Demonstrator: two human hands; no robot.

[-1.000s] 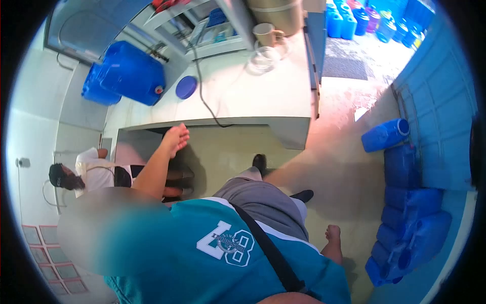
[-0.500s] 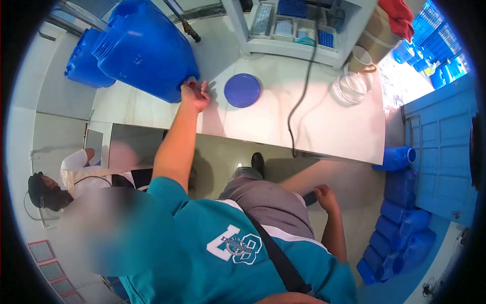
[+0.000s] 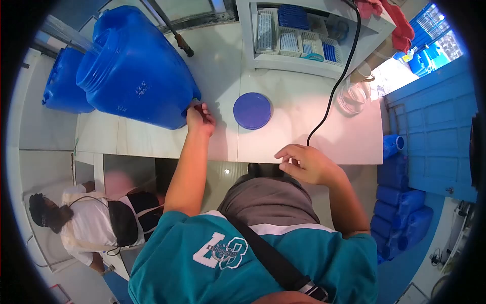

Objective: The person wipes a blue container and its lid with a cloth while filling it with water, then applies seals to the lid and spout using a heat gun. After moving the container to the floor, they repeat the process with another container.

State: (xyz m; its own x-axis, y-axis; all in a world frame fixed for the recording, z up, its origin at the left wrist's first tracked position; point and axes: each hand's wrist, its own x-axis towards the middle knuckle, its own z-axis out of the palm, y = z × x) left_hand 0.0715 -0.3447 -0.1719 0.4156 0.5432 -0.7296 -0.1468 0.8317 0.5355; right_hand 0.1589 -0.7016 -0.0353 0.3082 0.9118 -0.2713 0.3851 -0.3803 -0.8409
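A large blue plastic jug (image 3: pixel 142 76) lies tilted on the white tabletop, its wide open neck facing left. At its lower right corner is my left hand (image 3: pixel 200 120), fingers curled against the jug; a small reddish patch shows in them, but what they hold is mostly hidden. In the previous view a small clear and red fitting is visible at this spot. A round purple lid (image 3: pixel 252 111) rests flat on the table, right of that hand. My right hand (image 3: pixel 309 164) hovers at the table's front edge, fingers bent and apart, holding nothing, close to a black cable (image 3: pixel 331 101).
A second blue jug (image 3: pixel 66 83) stands behind on the left. A white shelf (image 3: pixel 298 66) holds small baskets. Coiled clear tubing (image 3: pixel 353 99) and a mug (image 3: pixel 360 73) sit at right. Several blue jugs (image 3: pixel 392 172) are stacked by a blue door (image 3: pixel 430 137). Another person (image 3: pixel 91 223) is at left.
My right hand has risen from beside my leg to the table edge. My left hand stays at the jug's corner. The camera view has shifted, and the black cable's hanging end now lies near my right hand.
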